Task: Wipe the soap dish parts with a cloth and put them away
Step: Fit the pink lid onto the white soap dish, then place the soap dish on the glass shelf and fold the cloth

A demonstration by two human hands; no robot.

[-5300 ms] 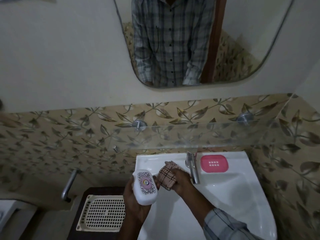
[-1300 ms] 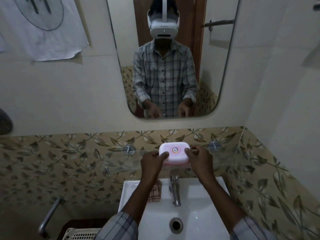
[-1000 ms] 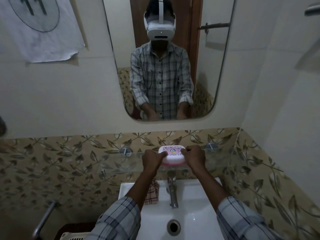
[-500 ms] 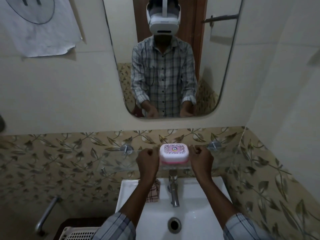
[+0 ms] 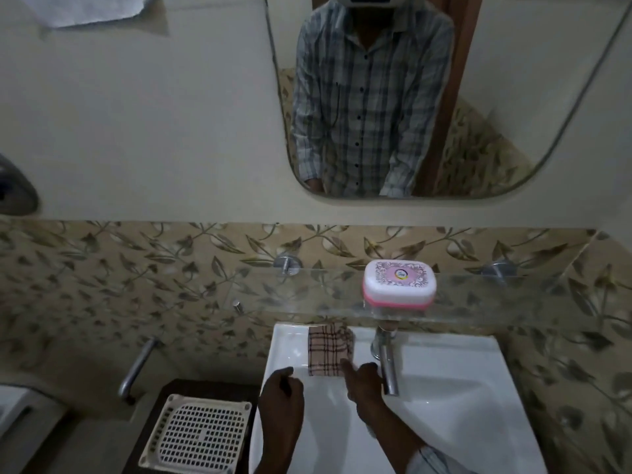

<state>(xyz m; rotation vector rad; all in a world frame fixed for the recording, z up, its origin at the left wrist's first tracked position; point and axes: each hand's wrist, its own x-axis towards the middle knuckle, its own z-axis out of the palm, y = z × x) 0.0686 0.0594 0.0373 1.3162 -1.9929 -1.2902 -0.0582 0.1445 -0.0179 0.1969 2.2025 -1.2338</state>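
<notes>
The closed soap dish (image 5: 399,285), white lid over a pink base, stands alone on the glass shelf (image 5: 307,302) above the basin. A folded checked cloth (image 5: 329,350) lies on the white basin's (image 5: 461,388) back left ledge. My right hand (image 5: 363,379) is over the basin, one finger stretched out and touching the cloth's near edge. My left hand (image 5: 282,388) hovers at the basin's left rim with fingers loosely curled and nothing in it.
A metal tap (image 5: 386,360) juts forward just right of my right hand. A cream perforated plastic basket (image 5: 198,436) sits on a dark stand left of the basin. A metal grab bar (image 5: 136,367) is on the tiled wall. A mirror (image 5: 444,97) hangs above.
Both hands have let go of the soap dish and dropped from the shelf to the basin. The dish stays on the shelf. The view has tilted down and left.
</notes>
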